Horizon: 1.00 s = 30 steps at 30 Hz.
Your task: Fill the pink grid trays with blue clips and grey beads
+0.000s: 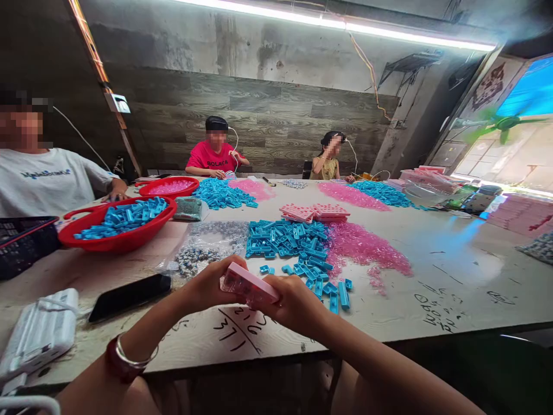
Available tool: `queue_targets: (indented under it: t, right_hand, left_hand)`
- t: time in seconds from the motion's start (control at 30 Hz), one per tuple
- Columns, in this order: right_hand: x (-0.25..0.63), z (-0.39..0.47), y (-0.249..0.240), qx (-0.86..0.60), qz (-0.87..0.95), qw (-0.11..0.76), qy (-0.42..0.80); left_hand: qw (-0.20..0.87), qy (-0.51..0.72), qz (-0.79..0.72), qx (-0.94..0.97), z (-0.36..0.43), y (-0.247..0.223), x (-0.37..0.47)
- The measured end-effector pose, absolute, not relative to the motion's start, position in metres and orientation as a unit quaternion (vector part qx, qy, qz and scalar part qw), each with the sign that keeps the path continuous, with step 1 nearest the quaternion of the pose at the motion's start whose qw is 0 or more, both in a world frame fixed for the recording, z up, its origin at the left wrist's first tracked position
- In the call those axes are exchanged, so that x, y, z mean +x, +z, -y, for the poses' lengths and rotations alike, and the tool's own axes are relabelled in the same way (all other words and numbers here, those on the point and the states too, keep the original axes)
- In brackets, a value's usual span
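Note:
Both of my hands hold one long pink plastic tray [250, 283] just above the near edge of the wooden table [432, 248]. My left hand [211, 285] grips its left end and my right hand [296, 302] grips its right end. Right behind the tray lies a pile of blue plastic pieces [294, 242], with a heap of small pink pieces [363, 245] to its right. A clear bag of small grey parts [203, 248] lies to the left of the blue pile. Stacked pink trays [313, 212] sit beyond the blue pile.
A black phone [129, 297] and a white power bank [38, 334] lie near my left arm. A red basin of blue pieces [118, 222] stands at the left. Three other people sit around the table's left and far sides. More blue and pink heaps cover the far end.

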State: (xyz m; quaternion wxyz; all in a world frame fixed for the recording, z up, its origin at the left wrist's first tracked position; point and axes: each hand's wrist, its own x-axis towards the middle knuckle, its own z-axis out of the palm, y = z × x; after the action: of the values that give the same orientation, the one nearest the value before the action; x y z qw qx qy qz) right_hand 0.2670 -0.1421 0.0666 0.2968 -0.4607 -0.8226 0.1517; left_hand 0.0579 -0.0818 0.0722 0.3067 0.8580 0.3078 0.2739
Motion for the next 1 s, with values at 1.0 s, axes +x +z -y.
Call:
queue_targets:
  t: [1.0]
  right_hand:
    - [0.397,0.086,0.047,-0.785,0.594,0.161,-0.074]
  left_hand:
    - [0.072,0.200,-0.316,0.925,0.048,0.037,0.064]
